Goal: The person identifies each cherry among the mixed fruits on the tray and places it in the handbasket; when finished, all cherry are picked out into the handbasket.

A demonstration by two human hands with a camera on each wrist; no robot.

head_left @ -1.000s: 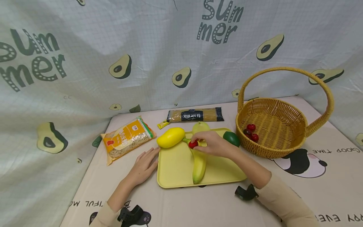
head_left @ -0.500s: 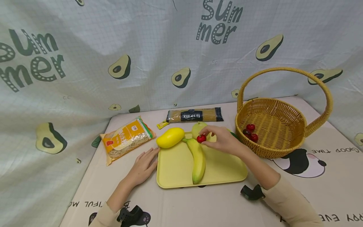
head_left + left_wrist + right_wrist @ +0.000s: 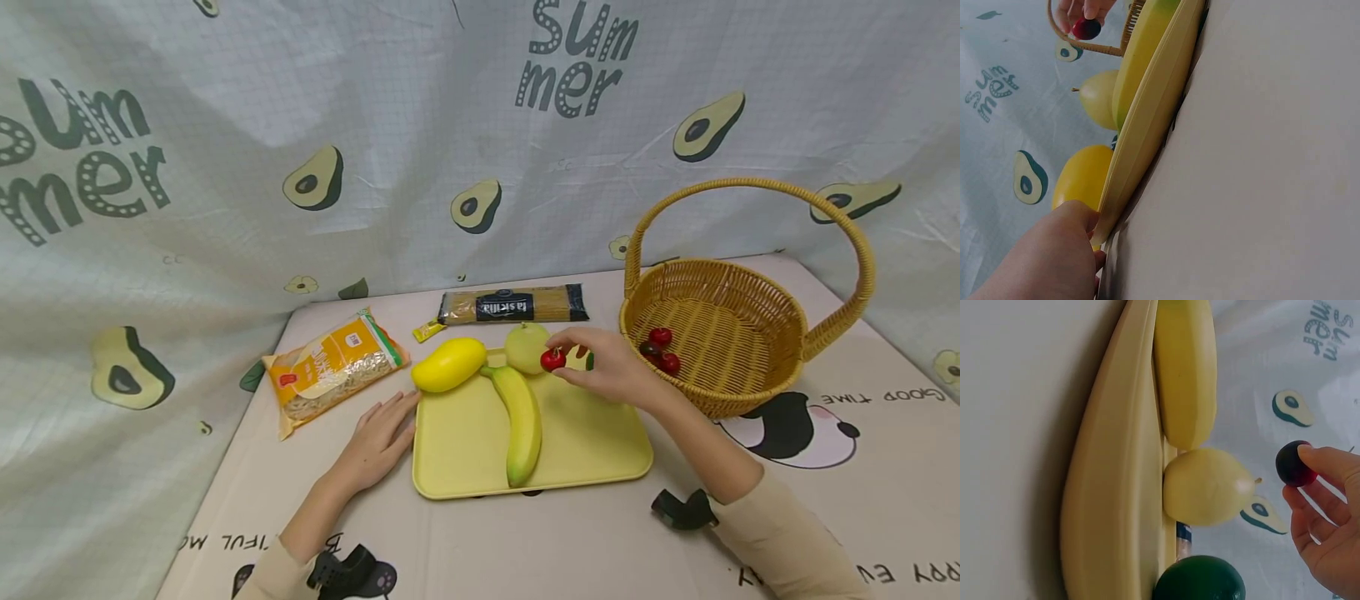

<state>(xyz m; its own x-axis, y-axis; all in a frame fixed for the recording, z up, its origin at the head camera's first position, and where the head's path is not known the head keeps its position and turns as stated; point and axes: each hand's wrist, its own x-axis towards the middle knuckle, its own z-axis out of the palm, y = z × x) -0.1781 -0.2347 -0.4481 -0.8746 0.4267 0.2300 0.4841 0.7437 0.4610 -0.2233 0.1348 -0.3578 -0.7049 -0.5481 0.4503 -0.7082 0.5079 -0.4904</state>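
My right hand [image 3: 611, 367] pinches a red cherry [image 3: 553, 359] between thumb and fingertips, raised over the right half of the yellow tray [image 3: 465, 450]. In the right wrist view the cherry [image 3: 1296, 464] hangs well above the tray's side. My left hand [image 3: 381, 442] lies flat with straight fingers at the tray's left edge. On the tray are a banana [image 3: 523, 429], a pale green pear-like fruit [image 3: 527, 346] and a dark green fruit [image 3: 1200, 581], mostly hidden behind my right hand in the head view. A yellow mango [image 3: 448, 365] sits at the tray's back left corner.
A wicker basket [image 3: 750, 404] with a tall handle stands at the right, several cherries [image 3: 662, 350] inside. Behind the tray lie a pack of spaghetti [image 3: 513, 305] and a small yellow sachet [image 3: 428, 330]. An orange bag of oats [image 3: 337, 367] lies at the left.
My right hand has lifted the cherry from above the banana and carried it to the right, toward the basket. My left hand has stayed where it was.
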